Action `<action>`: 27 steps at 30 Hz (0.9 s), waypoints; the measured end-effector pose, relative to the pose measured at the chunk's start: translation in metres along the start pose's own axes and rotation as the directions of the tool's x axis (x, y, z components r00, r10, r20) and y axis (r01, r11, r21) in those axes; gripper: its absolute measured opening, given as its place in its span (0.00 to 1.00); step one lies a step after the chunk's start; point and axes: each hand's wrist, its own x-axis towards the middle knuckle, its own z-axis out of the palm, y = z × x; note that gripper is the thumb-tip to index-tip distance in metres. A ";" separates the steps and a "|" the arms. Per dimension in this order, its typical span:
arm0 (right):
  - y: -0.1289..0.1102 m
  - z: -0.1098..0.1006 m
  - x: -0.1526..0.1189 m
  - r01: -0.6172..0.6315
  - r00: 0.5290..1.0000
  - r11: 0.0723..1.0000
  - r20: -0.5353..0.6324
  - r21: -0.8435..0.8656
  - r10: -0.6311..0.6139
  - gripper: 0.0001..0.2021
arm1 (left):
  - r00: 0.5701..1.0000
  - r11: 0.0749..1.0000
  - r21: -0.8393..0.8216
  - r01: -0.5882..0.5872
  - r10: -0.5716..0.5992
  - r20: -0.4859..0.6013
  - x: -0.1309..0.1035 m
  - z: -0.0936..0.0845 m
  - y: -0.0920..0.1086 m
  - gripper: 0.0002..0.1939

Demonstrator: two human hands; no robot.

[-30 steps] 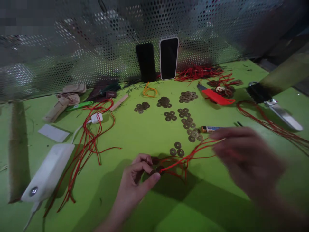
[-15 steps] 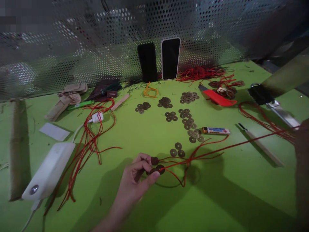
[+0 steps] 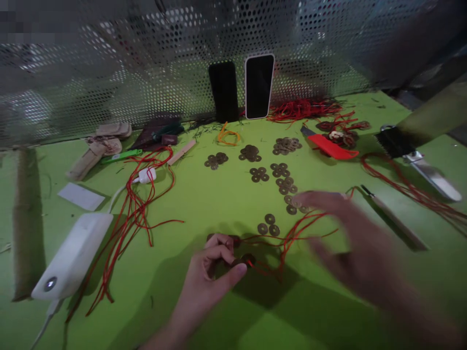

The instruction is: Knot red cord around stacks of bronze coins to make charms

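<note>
Pinching dark metal coins (image 3: 248,260) btwn thumb & fingertips, the L hand (image 3: 215,270) is low nr the middle of the table (image 3: 175,192), fingers curled. R hand (image 3: 359,243) is motion-blurred, to the right, thumb & index apart; can't tell if it grips anything.

Held coins: round, flat, brownish, partly hidden by fingers, w/ thin red cord (image 3: 288,242) at them. Cord is smooth, narrow & bendy; strands loop loosely btwn the hands, some ends fanning toward the R hand.

Just beyond: 3 loose coins (image 3: 269,225), round w/ center holes, dull surface. Farther up, coin clusters (image 3: 259,174) in small overlapping groups, same dull metal. Table is smooth, flat, bright green.

Right side: slim tool (image 3: 397,219) w/ dark tip & pale shaft; knife (image 3: 332,147) w/ bright red handle; brush (image 3: 394,141) w/ stiff black bristles; coiled dark-red cords (image 3: 404,184).

Left side: tangled red cords (image 3: 136,206), matte wooden strip (image 3: 181,152), glossy white power bank (image 3: 75,255) w/ rounded edges, white card (image 3: 80,196).

Back: orange cord (image 3: 229,136) in a loose curl, stringy red heap (image 3: 302,109), black phone (image 3: 223,91) & white-rimmed phone (image 3: 259,86) upright by a perforated metal panel (image 3: 146,73), shiny, w/ round holes.
</note>
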 end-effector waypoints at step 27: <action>-0.046 0.035 -0.004 -0.517 0.832 0.641 0.509 0.567 0.221 0.15 | 1.000 0.998 -0.063 0.028 -0.028 0.000 -0.002 0.000 0.000 0.10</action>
